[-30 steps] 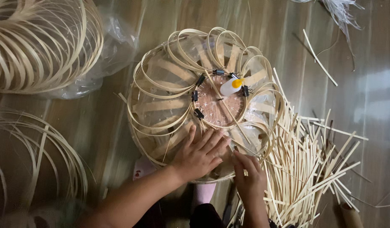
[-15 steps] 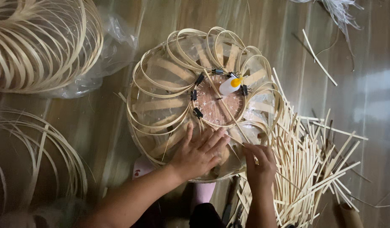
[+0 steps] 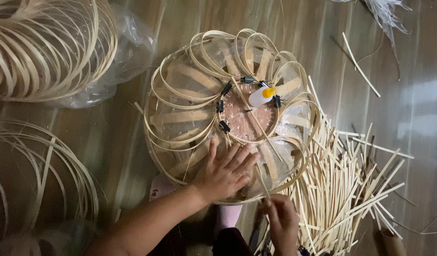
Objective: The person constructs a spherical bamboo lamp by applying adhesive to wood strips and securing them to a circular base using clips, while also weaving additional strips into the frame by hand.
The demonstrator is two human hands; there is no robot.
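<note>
A round woven bamboo frame (image 3: 180, 95) lies on the floor, its thin strips looped out from a small round wooden centre (image 3: 244, 118). Several black clips ring that centre, and a small white bottle with a yellow cap (image 3: 262, 96) rests on it. My left hand (image 3: 224, 173) lies flat, fingers spread, on the near edge of the frame. My right hand (image 3: 281, 220) is below the frame's rim, pinching a thin bamboo strip (image 3: 250, 111) that runs up across the centre.
A pile of short bamboo sticks (image 3: 351, 189) lies right of the frame. A bundle of curved strips on clear plastic (image 3: 43, 47) sits at top left. More long curved strips (image 3: 43, 175) lie at lower left. Loose sticks (image 3: 360, 66) lie at top right.
My right hand has pulled back from the frame's edge toward me and to the right. The left hand stays pressed on the frame.
</note>
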